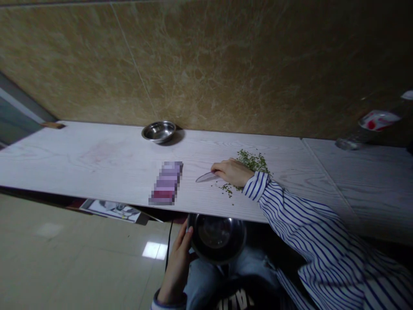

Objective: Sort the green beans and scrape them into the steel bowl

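Note:
My right hand (232, 171) is closed around a knife (205, 176), its blade pointing left just over the pale wooden tabletop (106, 172). Small chopped green pieces (254, 161) lie heaped behind and beside that hand. A few loose bits (227, 189) are scattered nearer the front edge. Below the table edge, my left hand (183, 241) grips the left rim of a metal bowl (219, 254). The bowl is tipped up over my lap, under the edge, and its inside looks bare. The knife's handle is hidden in my fingers.
A second, smaller metal bowl (158, 131) stands near the tiled wall (200, 64). A blurred-out purple flat item (166, 183) lies left of the knife. At the right, a clear bottle (364, 129) with a red and white label stands by the wall. A small brown block (53, 125) sits far left.

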The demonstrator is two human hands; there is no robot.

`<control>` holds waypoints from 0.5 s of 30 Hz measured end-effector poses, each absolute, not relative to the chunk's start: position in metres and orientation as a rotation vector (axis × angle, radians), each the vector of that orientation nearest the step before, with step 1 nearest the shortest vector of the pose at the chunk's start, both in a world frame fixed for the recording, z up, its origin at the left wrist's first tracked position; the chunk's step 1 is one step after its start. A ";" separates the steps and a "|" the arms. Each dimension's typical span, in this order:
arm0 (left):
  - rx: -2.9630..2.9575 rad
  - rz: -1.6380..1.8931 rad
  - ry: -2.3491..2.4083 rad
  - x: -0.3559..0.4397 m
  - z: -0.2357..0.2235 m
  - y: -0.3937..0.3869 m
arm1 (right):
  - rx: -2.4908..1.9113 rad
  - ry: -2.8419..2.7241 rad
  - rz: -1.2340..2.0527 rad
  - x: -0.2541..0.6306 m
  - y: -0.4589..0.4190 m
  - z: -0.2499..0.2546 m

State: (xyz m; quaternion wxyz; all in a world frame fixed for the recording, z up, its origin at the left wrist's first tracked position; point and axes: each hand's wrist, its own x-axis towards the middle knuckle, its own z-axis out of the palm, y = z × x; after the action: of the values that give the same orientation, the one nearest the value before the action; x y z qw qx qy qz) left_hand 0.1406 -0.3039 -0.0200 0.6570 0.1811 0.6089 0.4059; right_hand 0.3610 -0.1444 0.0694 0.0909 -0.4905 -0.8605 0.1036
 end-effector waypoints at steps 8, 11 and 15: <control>0.433 0.897 1.379 0.141 -0.022 -0.303 | -1.208 -2.747 0.364 0.376 -0.158 0.068; 0.452 0.883 1.387 0.142 -0.024 -0.303 | -1.136 -2.773 0.407 0.378 -0.165 0.069; 0.455 0.895 1.390 0.145 -0.029 -0.304 | -1.090 -2.768 0.472 0.382 -0.173 0.068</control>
State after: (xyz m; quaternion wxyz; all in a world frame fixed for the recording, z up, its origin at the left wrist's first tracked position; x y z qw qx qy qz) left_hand 0.1455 -0.3041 -0.0289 0.6544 0.2008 0.6130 0.3945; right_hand 0.3822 -0.1733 0.0680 0.0645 -0.3611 -0.9171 0.1564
